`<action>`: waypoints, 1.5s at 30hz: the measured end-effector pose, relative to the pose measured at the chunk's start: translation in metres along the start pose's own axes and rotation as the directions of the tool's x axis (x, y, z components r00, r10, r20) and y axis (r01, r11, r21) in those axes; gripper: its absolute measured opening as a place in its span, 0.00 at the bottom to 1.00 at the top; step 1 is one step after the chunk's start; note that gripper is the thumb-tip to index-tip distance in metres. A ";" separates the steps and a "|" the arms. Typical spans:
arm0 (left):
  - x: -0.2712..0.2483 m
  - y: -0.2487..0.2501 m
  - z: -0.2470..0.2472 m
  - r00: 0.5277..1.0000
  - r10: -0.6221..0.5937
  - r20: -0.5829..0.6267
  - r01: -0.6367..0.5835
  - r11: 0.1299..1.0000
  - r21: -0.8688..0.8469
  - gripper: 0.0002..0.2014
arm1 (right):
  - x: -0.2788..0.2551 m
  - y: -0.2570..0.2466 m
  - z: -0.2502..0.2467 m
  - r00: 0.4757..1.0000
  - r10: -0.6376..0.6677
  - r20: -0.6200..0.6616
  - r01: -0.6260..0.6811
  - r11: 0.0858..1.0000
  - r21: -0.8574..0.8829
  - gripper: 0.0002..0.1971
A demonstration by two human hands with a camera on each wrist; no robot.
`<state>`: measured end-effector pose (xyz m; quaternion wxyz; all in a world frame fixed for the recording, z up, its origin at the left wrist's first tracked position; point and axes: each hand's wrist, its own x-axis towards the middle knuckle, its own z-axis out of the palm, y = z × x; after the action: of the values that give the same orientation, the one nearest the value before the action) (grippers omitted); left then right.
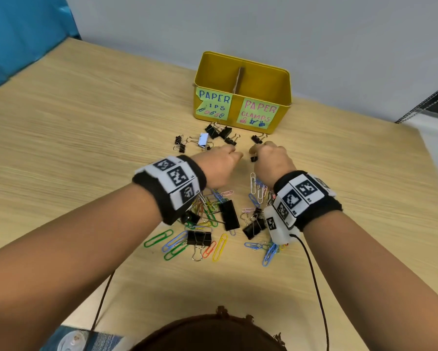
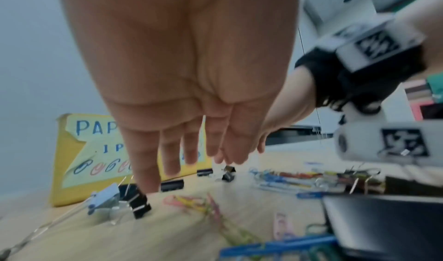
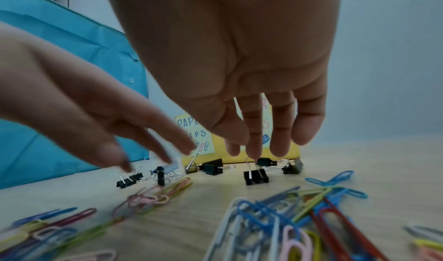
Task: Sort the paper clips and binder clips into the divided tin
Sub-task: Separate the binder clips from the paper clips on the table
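The person leans over the wooden table point(image 1: 73, 138), both hands low among the scattered stationery. The right hand point(image 1: 272, 160) has its fingertips pinched on the wire handle of a small black binder clip point(image 3: 256, 177), which hangs just above or barely on the wood; the blur makes that hard to call. The left hand point(image 1: 219, 164) hovers with fingers straight and spread over another cluster of binder clips point(image 1: 219, 133), gripping nothing. The yellow divided tin point(image 1: 243, 72) stands just beyond, its cardboard divider point(image 1: 239, 79) splitting a "paper clips" side on the left from a "paper clamps" side on the right. To do this well, I would keep the pinch firm on the wire loop, lift straight up, and drop the clip into the right-hand compartment. The coloured paper clips point(image 1: 207, 239) wait nearer the body.
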<state>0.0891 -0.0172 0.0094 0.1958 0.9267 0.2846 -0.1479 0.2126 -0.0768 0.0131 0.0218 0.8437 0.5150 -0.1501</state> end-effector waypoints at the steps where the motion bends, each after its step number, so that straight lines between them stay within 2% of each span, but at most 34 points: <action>1: 0.006 0.001 0.000 0.999 0.005 0.038 -0.006 1.000 0.025 0.28 | 0.000 0.000 0.000 0.999 -0.004 0.047 0.005 1.000 -0.012 0.23; 3: 0.010 -0.003 0.003 0.989 0.015 0.147 -0.027 0.996 0.082 0.24 | -0.003 0.002 0.001 0.988 0.005 0.156 0.010 0.995 -0.094 0.24; 4: 0.006 -0.007 0.006 0.983 0.017 0.184 -0.034 0.996 0.087 0.23 | -0.007 0.005 0.001 0.986 0.008 0.169 0.018 0.988 -0.151 0.26; 6: -0.009 -0.018 0.013 0.976 0.053 0.211 -0.062 0.997 0.037 0.21 | -0.018 0.011 -0.001 0.995 -0.033 0.097 0.052 0.977 -0.205 0.29; 8: -0.028 -0.030 0.021 0.982 0.081 0.170 -0.080 0.997 -0.015 0.19 | -0.031 0.014 -0.006 0.988 -0.142 0.056 0.147 0.984 -0.097 0.23; 9: -0.036 -0.036 0.025 0.987 0.080 0.142 -0.073 0.996 -0.052 0.19 | -0.038 0.013 -0.009 0.977 -0.194 0.094 0.196 0.980 -0.017 0.18; 11: -0.049 -0.039 0.028 0.992 0.063 0.111 -0.053 0.995 -0.086 0.24 | -0.051 0.002 -0.011 0.936 -0.245 0.253 0.234 0.969 0.073 0.10; 14: -0.054 -0.036 0.031 0.984 0.072 0.166 -0.069 0.997 -0.027 0.28 | -0.055 -0.018 -0.002 0.880 -0.248 0.405 0.263 0.965 0.020 0.20; 17: -0.059 -0.037 0.031 0.987 0.044 0.156 -0.045 0.999 -0.002 0.24 | -0.041 -0.022 0.003 0.883 -0.197 0.426 0.253 0.964 -0.079 0.21; 19: -0.067 -0.038 0.027 0.995 0.002 0.104 0.002 0.999 -0.036 0.24 | -0.030 -0.018 0.001 0.915 -0.173 0.365 0.214 0.974 -0.074 0.18; 22: -0.078 -0.044 0.019 1.000 -0.013 0.008 0.013 0.998 -0.059 0.22 | -0.018 -0.012 0.003 0.973 -0.158 0.165 0.166 0.985 -0.035 0.11; 25: -0.083 -0.041 0.023 0.991 0.017 0.130 0.001 0.990 -0.139 0.15 | -0.014 -0.011 0.010 0.982 -0.143 0.126 0.142 0.990 0.013 0.13; 27: -0.080 -0.035 0.029 0.991 0.034 0.131 -0.014 0.989 -0.150 0.09 | -0.012 -0.009 0.013 0.983 -0.130 0.133 0.130 0.991 0.005 0.13; 29: -0.074 -0.032 0.031 0.995 0.029 0.093 -0.013 0.986 -0.167 0.06 | -0.011 -0.006 0.013 0.991 -0.110 0.076 0.109 0.994 0.019 0.14; 32: -0.071 -0.031 0.025 0.996 0.000 0.087 0.018 0.979 -0.203 0.09 | -0.011 0.001 0.009 0.996 -0.064 -0.059 0.070 0.992 0.108 0.24; 35: -0.071 -0.031 0.023 0.989 -0.009 0.147 0.028 0.991 -0.128 0.18 | -0.015 -0.003 0.002 0.986 -0.118 -0.118 0.130 0.986 0.101 0.22; 37: -0.070 -0.029 0.025 0.989 0.003 0.148 0.010 0.996 -0.083 0.18 | -0.021 -0.012 -0.001 0.968 -0.246 -0.057 0.251 0.964 0.088 0.17; 39: -0.068 -0.027 0.028 0.992 0.024 0.122 -0.017 0.998 -0.063 0.14 | -0.030 -0.025 -0.004 0.926 -0.359 0.117 0.349 0.932 0.100 0.16; 42: -0.067 -0.028 0.029 0.993 0.044 0.112 -0.037 0.998 -0.059 0.11 | -0.039 -0.040 -0.002 0.846 -0.435 0.309 0.445 0.895 0.043 0.21; 45: -0.075 -0.035 0.015 0.989 0.036 0.146 0.000 0.972 -0.236 0.06 | -0.043 -0.040 0.004 0.769 -0.459 0.445 0.515 0.857 -0.005 0.29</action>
<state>0.0067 -0.0319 0.0149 0.3262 0.8859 0.2763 -0.1800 0.1578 -0.0961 0.0260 0.1482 0.6235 0.7070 -0.2990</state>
